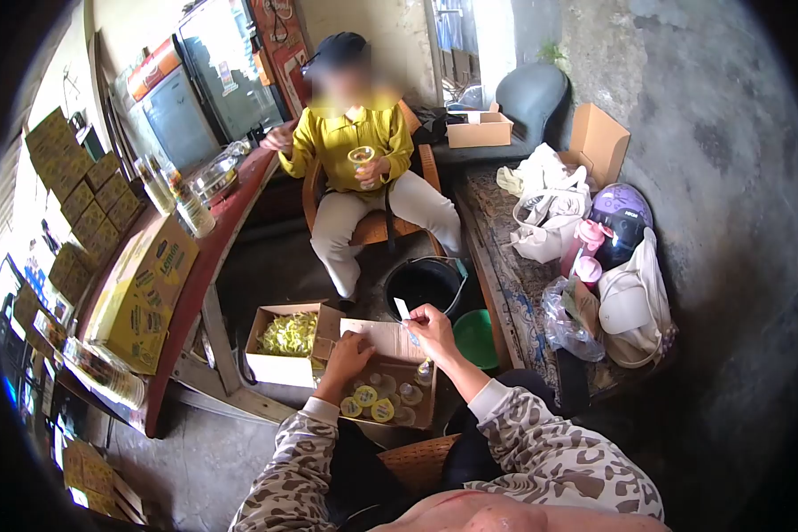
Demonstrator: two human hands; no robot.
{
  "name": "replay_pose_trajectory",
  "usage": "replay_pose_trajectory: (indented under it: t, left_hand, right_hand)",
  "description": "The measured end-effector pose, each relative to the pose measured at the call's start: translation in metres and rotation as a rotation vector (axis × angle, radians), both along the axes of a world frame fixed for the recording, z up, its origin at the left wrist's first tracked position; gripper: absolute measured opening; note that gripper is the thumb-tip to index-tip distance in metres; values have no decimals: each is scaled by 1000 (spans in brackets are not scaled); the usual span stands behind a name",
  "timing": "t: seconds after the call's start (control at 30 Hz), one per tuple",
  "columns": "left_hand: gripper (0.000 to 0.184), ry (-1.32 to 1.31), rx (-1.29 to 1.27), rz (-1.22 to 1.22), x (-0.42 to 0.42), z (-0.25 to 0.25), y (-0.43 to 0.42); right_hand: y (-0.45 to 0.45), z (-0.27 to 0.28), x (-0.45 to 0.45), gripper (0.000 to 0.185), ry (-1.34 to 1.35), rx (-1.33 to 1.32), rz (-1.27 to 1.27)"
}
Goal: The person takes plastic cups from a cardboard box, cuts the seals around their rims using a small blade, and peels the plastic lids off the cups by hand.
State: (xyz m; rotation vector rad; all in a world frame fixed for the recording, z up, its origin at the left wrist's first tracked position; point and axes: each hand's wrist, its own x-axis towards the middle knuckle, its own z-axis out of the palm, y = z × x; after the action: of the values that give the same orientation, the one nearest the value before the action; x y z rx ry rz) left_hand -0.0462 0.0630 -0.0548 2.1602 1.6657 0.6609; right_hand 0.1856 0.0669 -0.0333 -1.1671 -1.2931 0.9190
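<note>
My right hand (434,335) pinches a small white strip (402,309) that sticks up above the fingers; its exact kind is too small to make out. Loosely bent, with the thumb apart, my left hand (349,356) is at the left side of an open cardboard box (386,337), and I see nothing in it. Inside that box, below both hands, stand several clear plastic cups (407,393), some with yellow round lids (382,410). To the left, another cardboard box (279,368) is full of small yellow packets (288,334).
A person in a yellow shirt (350,137) sits opposite, holding a cup (362,158). A black bucket (423,285) and green basin (476,340) stand ahead. The red counter (226,208) at left bears a yellow carton (142,293). Bags and a purple helmet (621,208) lie at right.
</note>
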Motion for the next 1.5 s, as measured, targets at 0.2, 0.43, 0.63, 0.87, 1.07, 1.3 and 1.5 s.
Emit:
replay_pose_trajectory:
  t: [0.2, 0.43, 0.63, 0.87, 1.07, 1.3, 1.5]
  left_hand:
    - [40, 41, -116, 125, -30, -28, 3]
    - [35, 53, -72, 153, -45, -12, -16]
    - [35, 263, -97, 260, -60, -27, -15]
    - [33, 376, -38, 248, -83, -56, -18]
    - [24, 515, -30, 219, -112, -73, -23]
    - [20, 628, -49, 278, -112, -70, -38]
    - [21, 663, -163, 300, -98, -76, -37]
  right_hand:
    - [2, -2, -2, 19, 39, -6, -18]
    - [4, 8, -4, 20, 189, -44, -18]
    - [-1, 20, -11, 21, 196, -33, 13]
    - [-6, 32, -19, 19, 241, -14, 30]
    - [-5, 41, -17, 21, 295, -37, 38]
    - [-9, 53, -17, 22, 318, -77, 65]
    - [-12, 61, -13, 23, 381, -116, 94]
